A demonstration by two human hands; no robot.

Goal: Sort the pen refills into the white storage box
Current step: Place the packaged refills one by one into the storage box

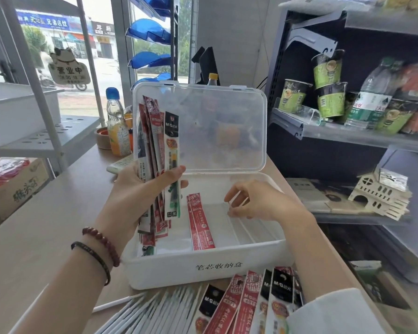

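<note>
a bunch of pen refill packets (pixel 158 150) stands upright in the left hand (pixel 140 189), fingers and thumb wrapped round its middle, held over the left end of the white box (pixel 203 273), probably so that each packet's face can be read and the right sort picked off one at a time; a few others seem to lie beneath it at that end, and a red packet (pixel 199 222) lies flat and lengthwise on the floor of the box, which suggests the ribs on that floor mark a lane for each kind. the right hand (pixel 258 201) hovers inside the box to the right of the red packet, fingers loosely bent and gripping nothing that shows, well placed to take the next one from the bunch. the clear lid (pixel 215 126) stands tilted back, out of the way. loose packets (pixel 251 302) and a row of thin white refills (pixel 155 312) wait on the counter (pixel 46 213) just in front of the box, within easy reach
</note>
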